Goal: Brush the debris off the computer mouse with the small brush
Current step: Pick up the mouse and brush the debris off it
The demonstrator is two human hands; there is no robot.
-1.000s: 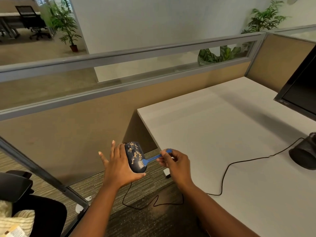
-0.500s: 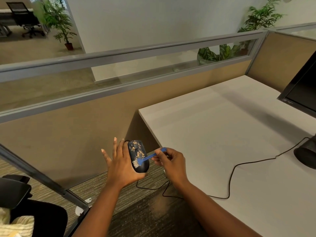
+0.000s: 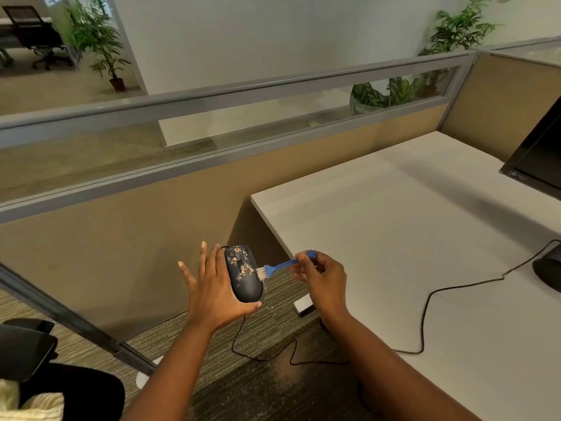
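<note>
Mouse (image 3: 243, 273), dark and flecked with orange debris (image 3: 239, 264), sits at lower centre of the frame, held in the air over the carpet (image 3: 258, 344) just left of the desk's (image 3: 409, 238) near corner. Left hand (image 3: 214, 293) cradles it from the left, fingers straight and spread upward, thumb under its lower end. Right hand (image 3: 321, 276) pinches the blue brush (image 3: 280, 265) by its handle end, fingers curled; the white bristles touch the mouse's right edge. Its cable (image 3: 425, 311) drops from the mouse, loops over the floor, passes behind the right forearm and climbs onto the white desk, running toward the right edge of the frame. The desk fills the right half, its left edge and corner close to the right hand, with a small white block (image 3: 303, 308) below that corner, partly behind the wrist. A tan partition (image 3: 121, 238) topped by a glass strip and grey rail crosses the middle, meeting another panel at upper right. Between partition and desk lies a wedge of striped carpet, where the hands work. A monitor (image 3: 537, 159) is cut off at the right edge; below it a dark round base (image 3: 549, 271) shows only in part. At lower left a dark chair (image 3: 24, 347) and a pale striped cloth (image 3: 33, 405) are cropped by the frame. Plants (image 3: 103, 44) stand beyond the glass at upper left and upper right, and an office chair at far upper left is small and blurred.
</note>
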